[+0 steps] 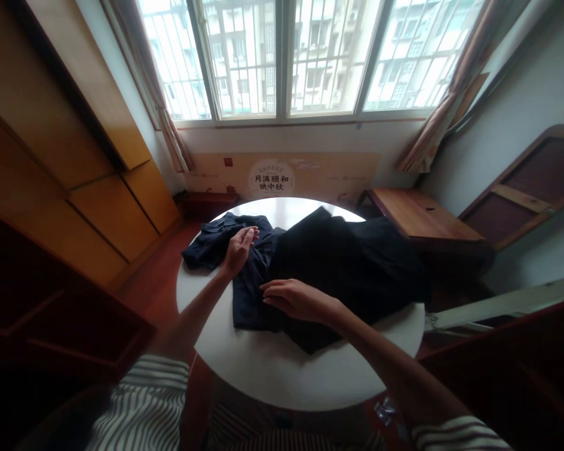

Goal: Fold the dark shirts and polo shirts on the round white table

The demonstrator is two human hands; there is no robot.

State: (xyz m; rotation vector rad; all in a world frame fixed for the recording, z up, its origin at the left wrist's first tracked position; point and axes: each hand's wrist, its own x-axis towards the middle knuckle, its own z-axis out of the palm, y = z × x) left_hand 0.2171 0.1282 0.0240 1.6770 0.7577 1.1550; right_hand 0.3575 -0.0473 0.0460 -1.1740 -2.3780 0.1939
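Note:
Two dark garments lie crumpled on a round white table [286, 385]. At the left is a navy one [254, 307] with a collar-like fold at its far end. A larger black one [348, 257] spreads over the right side and overlaps it; their exact kind I cannot make out. My left hand [239, 252] is over the navy garment, its fingers loosely bent and no cloth visible in them. My right hand [303, 300] lies palm down over the near part of the cloth where the two meet, fingers stretched to the left. Whether it presses on the cloth is unclear.
Wooden cabinets [94, 207] stand at the left. Behind the table is a barred window [282, 62] above a printed panel [329, 172]. A wooden desk [418, 213] stands at the right, beside a brown framed board [521, 188]. Dark furniture edges flank me on both sides.

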